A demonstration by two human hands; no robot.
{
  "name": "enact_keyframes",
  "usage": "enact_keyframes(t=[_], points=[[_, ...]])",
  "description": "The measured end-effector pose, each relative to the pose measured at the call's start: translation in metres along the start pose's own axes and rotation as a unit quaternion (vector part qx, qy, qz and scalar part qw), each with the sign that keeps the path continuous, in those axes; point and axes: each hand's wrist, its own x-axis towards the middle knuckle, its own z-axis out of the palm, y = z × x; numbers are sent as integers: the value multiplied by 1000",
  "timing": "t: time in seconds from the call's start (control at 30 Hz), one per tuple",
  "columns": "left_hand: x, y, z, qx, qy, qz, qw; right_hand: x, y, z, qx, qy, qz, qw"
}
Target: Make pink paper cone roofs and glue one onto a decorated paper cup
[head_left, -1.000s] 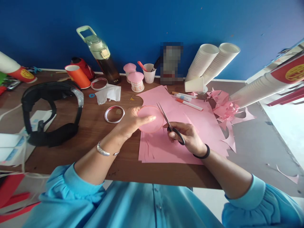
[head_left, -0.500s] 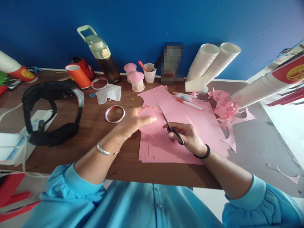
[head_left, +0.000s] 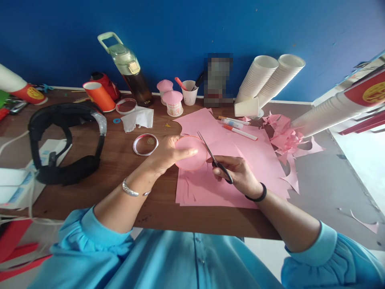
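Observation:
My left hand pinches a round pink paper disc, thumb on top and the other fingers mostly hidden beneath. An orange line runs along the disc's edge. In my right hand is a pair of scissors with black handles, its blades at the disc's right edge, pointing away from me and looking nearly closed. Whether they bite into the paper I cannot tell. Pink paper sheets lie stacked under both, with a glue stick and an orange-capped marker on them.
Pink scraps heap at the right beside stacked paper cups. Two small cup houses with pink cone roofs, a pen cup and a bottle stand along the wall. A tape roll and black headgear lie left.
The disc and my left hand have shifted very slightly left. My right hand and the scissors stay almost in the same place.

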Motion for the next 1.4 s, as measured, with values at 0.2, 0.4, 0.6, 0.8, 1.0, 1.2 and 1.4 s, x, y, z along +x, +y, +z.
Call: enact_keyframes(t=[0.2,0.4,0.6,0.8,1.0,1.2,1.4], points=[[0,-2,-2,13,10,4,1000,0,-2,0,6,-3,-9,1000],[0,-1,-1,18,24,5,1000,-1,-3,0,12,7,11,1000],[-1,1,-1,15,12,9,1000,0,-3,-1,20,1,14,1000],[-1,1,-2,15,-7,11,1000,-1,-2,-1,14,-3,16,1000],[0,0,-2,0,-17,6,1000,-1,-2,-1,11,-1,15,1000],[0,-1,-3,4,-1,1,1000,-1,-2,0,9,-7,-1,1000],[0,-2,-4,13,-9,8,1000,-1,-3,0,1,-9,-8,1000]])
